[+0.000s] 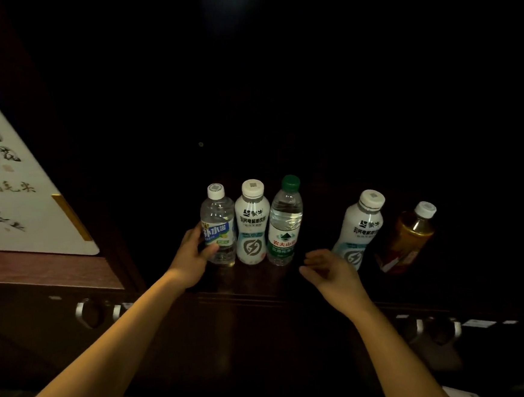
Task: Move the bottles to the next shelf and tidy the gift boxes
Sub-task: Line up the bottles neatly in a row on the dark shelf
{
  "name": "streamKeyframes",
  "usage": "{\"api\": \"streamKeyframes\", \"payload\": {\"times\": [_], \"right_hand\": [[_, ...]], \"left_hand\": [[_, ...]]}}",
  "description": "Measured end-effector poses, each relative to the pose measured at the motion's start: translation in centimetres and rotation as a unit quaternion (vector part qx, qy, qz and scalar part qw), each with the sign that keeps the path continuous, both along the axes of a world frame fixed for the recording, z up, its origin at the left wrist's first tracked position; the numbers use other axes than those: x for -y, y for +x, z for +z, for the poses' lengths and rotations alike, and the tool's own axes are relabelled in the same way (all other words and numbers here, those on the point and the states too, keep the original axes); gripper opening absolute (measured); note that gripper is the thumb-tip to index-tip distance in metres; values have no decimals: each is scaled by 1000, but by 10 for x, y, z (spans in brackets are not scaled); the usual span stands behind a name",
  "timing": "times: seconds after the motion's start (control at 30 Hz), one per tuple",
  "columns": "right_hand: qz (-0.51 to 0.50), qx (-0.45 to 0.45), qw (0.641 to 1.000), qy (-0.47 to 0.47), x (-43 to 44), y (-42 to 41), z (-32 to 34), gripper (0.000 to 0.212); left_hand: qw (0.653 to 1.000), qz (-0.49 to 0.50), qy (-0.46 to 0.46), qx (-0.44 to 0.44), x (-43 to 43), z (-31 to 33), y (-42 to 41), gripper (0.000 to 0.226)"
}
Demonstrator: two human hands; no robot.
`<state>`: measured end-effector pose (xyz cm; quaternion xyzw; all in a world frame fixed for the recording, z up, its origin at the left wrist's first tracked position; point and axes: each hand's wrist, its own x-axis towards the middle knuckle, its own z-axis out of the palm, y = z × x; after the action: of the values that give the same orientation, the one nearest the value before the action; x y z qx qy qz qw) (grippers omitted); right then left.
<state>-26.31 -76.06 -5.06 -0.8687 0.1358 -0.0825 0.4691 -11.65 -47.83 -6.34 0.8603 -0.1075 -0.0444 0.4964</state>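
Note:
Several bottles stand in a row on a dark wooden shelf (248, 285). My left hand (193, 255) grips the leftmost one, a clear bottle with a blue label (220, 225). Beside it stand a white bottle (252, 224) and a clear green-capped bottle (284, 221), close together. Further right are a second white bottle (361, 222) and an amber tea bottle (409, 237). My right hand (330, 269) hovers with loosely curled fingers, holding nothing, between the green-capped bottle and the second white bottle. A white gift box with calligraphy (12, 186) sits in the shelf to the left.
A dark wooden divider (97, 192) separates the left shelf from this one. Metal drawer handles (89, 312) sit below the shelf edge on the left, with more metal handles (434, 329) on the right. The back of the shelf is very dark.

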Motion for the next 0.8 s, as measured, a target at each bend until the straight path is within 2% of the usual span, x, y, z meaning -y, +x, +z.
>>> {"api": "streamKeyframes", "payload": {"times": [0.1, 0.23, 0.33, 0.4, 0.5, 0.63, 0.8], "right_hand": [[-16, -22, 999, -33, 21, -19, 3, 10], [-54, -19, 996, -67, 50, -39, 6, 5], [-112, 11, 992, -52, 65, -44, 7, 17], [-143, 33, 989, -31, 70, -41, 9, 37], [-119, 54, 991, 27, 71, -31, 15, 73], [-65, 66, 993, 72, 70, -19, 13, 70], [-96, 79, 991, 51, 59, -9, 7, 67]], "left_hand": [[1000, -2, 1, 6, 0, -1, 1, 65], [1000, 2, 4, 15, -1, -1, 2, 63], [1000, 3, -9, 13, 0, 0, 1, 63], [1000, 9, -14, 4, 0, 1, 0, 62], [1000, 14, -14, -1, 1, 1, -2, 60], [1000, 16, -25, -4, 1, 3, -4, 59], [999, 24, -40, -11, 2, 3, -7, 57]]}}
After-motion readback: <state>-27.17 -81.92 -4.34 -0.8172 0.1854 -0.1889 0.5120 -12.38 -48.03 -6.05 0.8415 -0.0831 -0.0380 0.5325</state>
